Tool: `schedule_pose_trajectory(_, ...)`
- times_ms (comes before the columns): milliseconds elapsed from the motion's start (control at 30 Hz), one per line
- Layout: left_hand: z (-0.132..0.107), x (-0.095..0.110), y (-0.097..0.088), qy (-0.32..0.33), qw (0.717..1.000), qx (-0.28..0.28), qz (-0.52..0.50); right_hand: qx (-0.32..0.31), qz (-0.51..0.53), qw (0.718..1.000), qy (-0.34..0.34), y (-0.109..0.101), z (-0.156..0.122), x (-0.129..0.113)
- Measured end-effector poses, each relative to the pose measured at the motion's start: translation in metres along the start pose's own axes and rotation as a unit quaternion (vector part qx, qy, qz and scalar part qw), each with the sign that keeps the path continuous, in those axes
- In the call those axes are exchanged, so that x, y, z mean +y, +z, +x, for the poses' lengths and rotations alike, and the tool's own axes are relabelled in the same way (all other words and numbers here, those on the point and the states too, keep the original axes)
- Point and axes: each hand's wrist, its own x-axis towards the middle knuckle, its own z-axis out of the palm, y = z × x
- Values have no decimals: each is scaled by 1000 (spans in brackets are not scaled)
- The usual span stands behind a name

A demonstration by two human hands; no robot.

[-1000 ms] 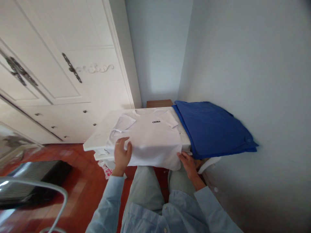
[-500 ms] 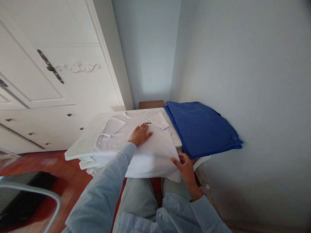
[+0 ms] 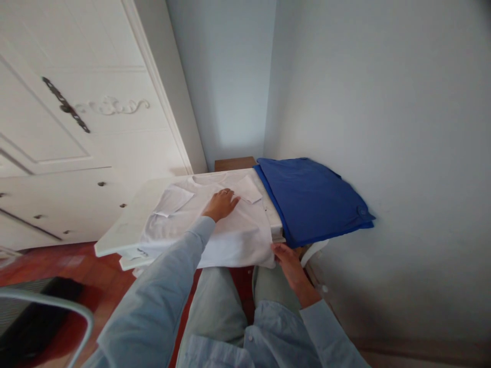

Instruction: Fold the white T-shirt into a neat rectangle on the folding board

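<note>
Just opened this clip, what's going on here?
A person has a white T-shirt spread out on a white table, its hem hanging over the near edge. The left hand lies on the upper part of the shirt. The right hand has its fingers at the shirt's lower right edge; whether they pinch it is unclear. A blue cloth lies to the right of the shirt.

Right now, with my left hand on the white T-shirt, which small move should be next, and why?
Perhaps draw the right hand slightly outward while the left hand presses lightly: the left rests on the chest of the white T-shirt, the right is at its side edge near the hem, so the part between could be tightened.
</note>
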Motion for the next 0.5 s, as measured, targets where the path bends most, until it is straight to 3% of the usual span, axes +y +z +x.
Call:
schedule_pose_trajectory(100, 23, 23, 1, 44, 999, -12, -3, -3, 36, 999, 40, 4, 6, 0)
schedule_pose_trajectory(233, 52, 49, 20, 69, 996, -61, -10, 35, -39, 999, 6, 5, 8, -10)
schedule_pose_trajectory(367, 63, 54, 41, 56, 994, -95, -15, 95, -113, 988, -51, 2, -8, -18)
schedule_pose_trajectory(500, 63, 50, 47, 54, 993, -100, -16, 130, -126, 982, -57, -2, -29, -9)
